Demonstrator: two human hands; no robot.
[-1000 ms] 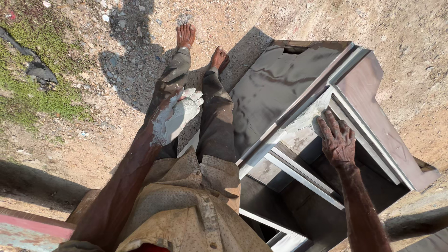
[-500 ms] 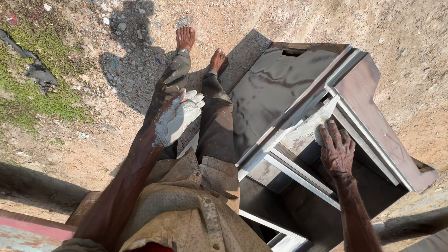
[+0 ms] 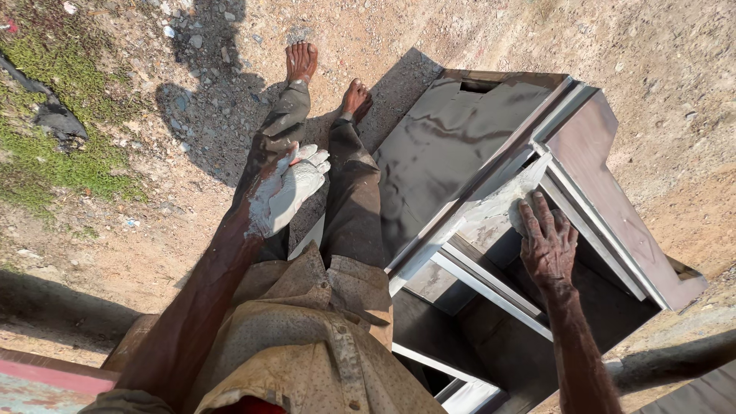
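My left hand [image 3: 287, 188] is coated in white paste. It hovers above my legs with the fingers stretched out and nothing gripped in it. My right hand [image 3: 548, 245] lies palm down with spread fingers on a pale, paste-smeared panel [image 3: 498, 211] of a dark brown cabinet [image 3: 460, 146]. The cabinet lies on the ground to my right and has white-edged frames [image 3: 491, 287] across its open side. I cannot tell whether anything is under the right palm.
My bare feet [image 3: 300, 60] rest on sandy, stony ground ahead. A grass patch [image 3: 54, 153] and a dark scrap lie at the left. A reddish edge [image 3: 46, 376] shows at the lower left, and a shadowed beam [image 3: 675, 360] at the lower right.
My right hand has slid a little down the pale panel toward me. My left hand has stayed almost where it was.
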